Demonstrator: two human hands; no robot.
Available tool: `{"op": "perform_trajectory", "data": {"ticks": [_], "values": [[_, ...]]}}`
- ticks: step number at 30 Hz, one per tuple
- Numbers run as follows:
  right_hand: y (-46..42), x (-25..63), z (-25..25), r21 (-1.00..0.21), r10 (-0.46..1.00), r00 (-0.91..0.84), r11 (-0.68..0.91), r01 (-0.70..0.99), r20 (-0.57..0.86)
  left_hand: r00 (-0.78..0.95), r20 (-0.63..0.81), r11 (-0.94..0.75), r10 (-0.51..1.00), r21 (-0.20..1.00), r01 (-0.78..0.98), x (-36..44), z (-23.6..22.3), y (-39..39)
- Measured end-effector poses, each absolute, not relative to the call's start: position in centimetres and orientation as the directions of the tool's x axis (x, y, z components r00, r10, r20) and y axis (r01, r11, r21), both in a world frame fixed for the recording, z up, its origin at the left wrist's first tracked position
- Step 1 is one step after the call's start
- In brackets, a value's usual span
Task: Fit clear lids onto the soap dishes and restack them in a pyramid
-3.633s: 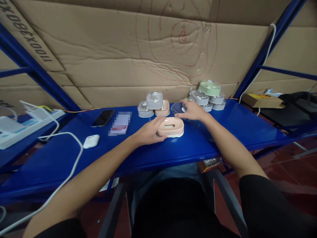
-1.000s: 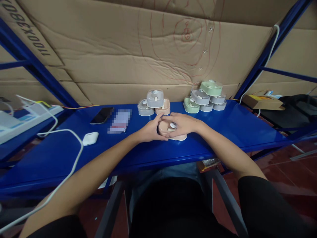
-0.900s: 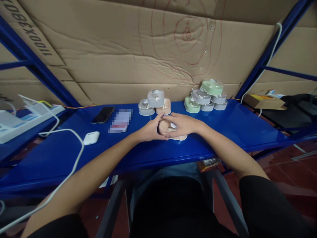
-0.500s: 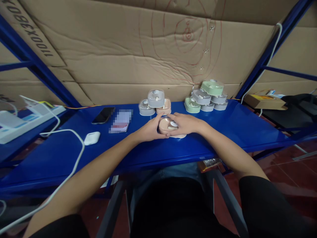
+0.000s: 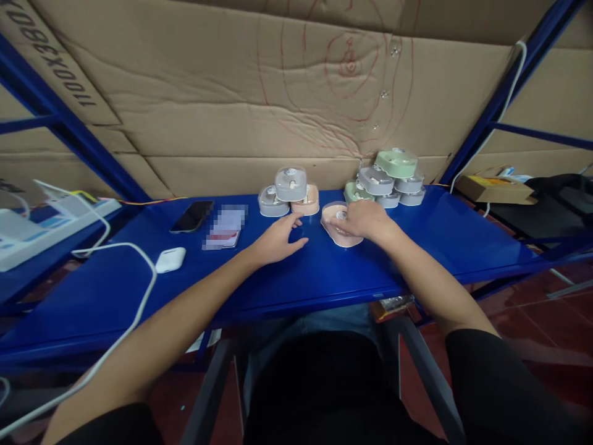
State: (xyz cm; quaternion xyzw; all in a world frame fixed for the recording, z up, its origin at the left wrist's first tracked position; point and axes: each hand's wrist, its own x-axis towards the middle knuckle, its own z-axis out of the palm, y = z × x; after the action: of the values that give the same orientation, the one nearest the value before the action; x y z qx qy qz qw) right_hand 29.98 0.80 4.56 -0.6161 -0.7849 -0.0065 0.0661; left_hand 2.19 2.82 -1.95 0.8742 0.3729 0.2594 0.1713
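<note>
My right hand (image 5: 365, 219) grips a pink case with a clear lid (image 5: 336, 224), tilted just above the blue shelf (image 5: 287, 278) near the right-hand pile. My left hand (image 5: 277, 240) rests on the shelf with fingers apart and nothing in it, just in front of a small stack of grey and pink cases (image 5: 289, 193). A bigger pile of green and grey cases (image 5: 386, 179) stands behind my right hand against the cardboard wall.
A dark phone (image 5: 192, 216), a small card or packet (image 5: 225, 227) and a white earbud case (image 5: 170, 259) lie to the left. A white cable (image 5: 134, 290) crosses the left side. A flat brown box (image 5: 493, 190) sits at far right.
Both hands were pressed together on the pink case at the shelf's middle. Now my left hand has let go and my right hand has carried the case back and right.
</note>
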Motion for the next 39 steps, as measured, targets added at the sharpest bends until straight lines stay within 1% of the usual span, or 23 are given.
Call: {"op": "perform_trajectory", "data": {"ticks": [2, 3, 7, 9, 10, 13, 14, 16, 18, 20, 24, 27, 39], "values": [[0.0, 29.4, 5.5, -0.021, 0.991, -0.101, 0.104, 0.994, 0.090, 0.596, 0.321, -0.667, 0.737, 0.491, 0.561, 2.2, -1.8, 2.7], [-0.3, 29.2, 6.0, -0.002, 0.994, -0.063, 0.063, 0.998, 0.090, 0.597, 0.321, -0.668, 0.735, 0.490, 0.559, 2.2, -1.7, 2.6], [-1.6, 29.6, 7.3, 0.015, 0.978, -0.088, 0.087, 0.996, 0.190, 0.595, 0.320, -0.666, 0.738, 0.492, 0.561, 2.2, -1.6, 2.6], [-2.1, 30.1, 7.8, 0.031, 0.965, -0.160, 0.157, 0.987, 0.207, 0.591, 0.314, -0.659, 0.743, 0.495, 0.566, 2.2, -1.6, 2.7], [-2.4, 30.4, 8.0, 0.037, 0.961, -0.212, 0.209, 0.977, 0.178, 0.590, 0.311, -0.656, 0.745, 0.496, 0.569, 2.2, -1.6, 2.7], [-2.9, 30.6, 8.3, 0.033, 0.937, -0.351, 0.351, 0.936, -0.002, 0.592, 0.301, -0.653, 0.748, 0.497, 0.572, 2.1, -1.7, 2.7], [-2.9, 30.6, 8.3, 0.035, 0.928, -0.369, 0.371, 0.928, -0.047, 0.594, 0.298, -0.653, 0.747, 0.494, 0.573, 2.1, -1.7, 2.7], [-2.6, 30.4, 8.0, 0.068, 0.927, -0.368, 0.372, 0.926, -0.073, 0.598, 0.294, -0.656, 0.745, 0.482, 0.581, 2.1, -1.7, 2.7], [-2.1, 30.1, 7.6, 0.109, 0.934, -0.356, 0.358, 0.927, -0.042, 0.601, 0.289, -0.658, 0.745, 0.467, 0.591, 2.0, -1.7, 2.6], [-1.4, 30.1, 7.1, 0.125, 0.939, -0.344, 0.341, 0.932, 0.001, 0.604, 0.283, -0.659, 0.745, 0.458, 0.597, 2.0, -1.6, 2.6], [0.0, 30.5, 6.2, 0.097, 0.932, -0.349, 0.340, 0.935, 0.094, 0.611, 0.284, -0.666, 0.739, 0.448, 0.597, 2.0, -1.6, 2.6], [1.0, 31.0, 5.5, 0.091, 0.928, -0.348, 0.338, 0.937, 0.137, 0.613, 0.279, -0.665, 0.739, 0.448, 0.598, 2.1, -1.6, 2.7], [3.2, 29.7, 2.1, 0.138, 0.921, -0.374, 0.359, 0.923, 0.109, 0.628, 0.268, -0.673, 0.731, 0.437, 0.597, 1.9, -1.6, 2.7]]}}
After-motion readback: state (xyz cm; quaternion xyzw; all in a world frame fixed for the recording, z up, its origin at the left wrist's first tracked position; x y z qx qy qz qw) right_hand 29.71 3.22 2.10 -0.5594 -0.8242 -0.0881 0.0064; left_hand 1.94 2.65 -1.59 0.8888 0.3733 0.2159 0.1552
